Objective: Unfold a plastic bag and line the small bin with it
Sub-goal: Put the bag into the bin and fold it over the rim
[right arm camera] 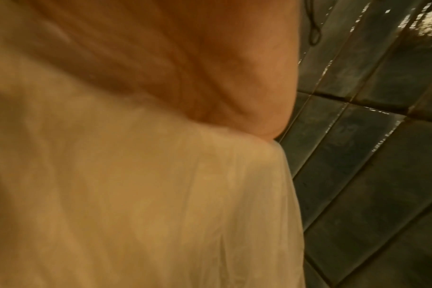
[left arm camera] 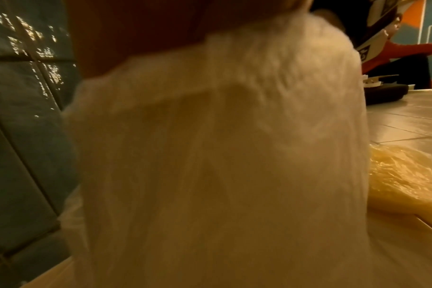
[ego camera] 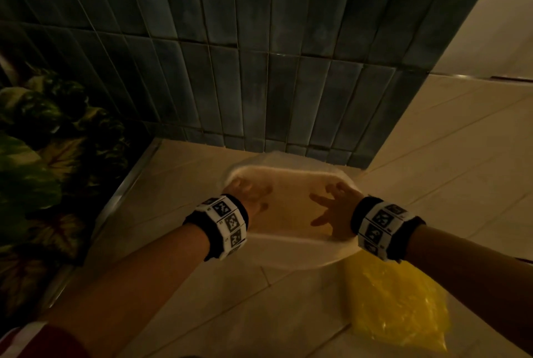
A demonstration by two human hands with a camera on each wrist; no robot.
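A thin white plastic bag (ego camera: 288,177) is spread over a small bin on the tiled floor. The bin shows only as a rounded oblong shape through the film. My left hand (ego camera: 249,194) is at the left rim, its spread fingers veiled by the film. At the right rim, my right hand (ego camera: 331,207) presses on the bag with its fingers splayed. In the left wrist view the bag (left arm camera: 222,155) hangs blurred from my palm. The right wrist view shows the bag (right arm camera: 136,194) draped below my palm (right arm camera: 210,68).
Dark green wall tiles (ego camera: 259,69) rise right behind the bin. A yellow plastic pack (ego camera: 398,305) lies on the floor at the near right, just beside the bin. Large plant leaves (ego camera: 43,155) and a metal floor strip (ego camera: 127,184) are to the left.
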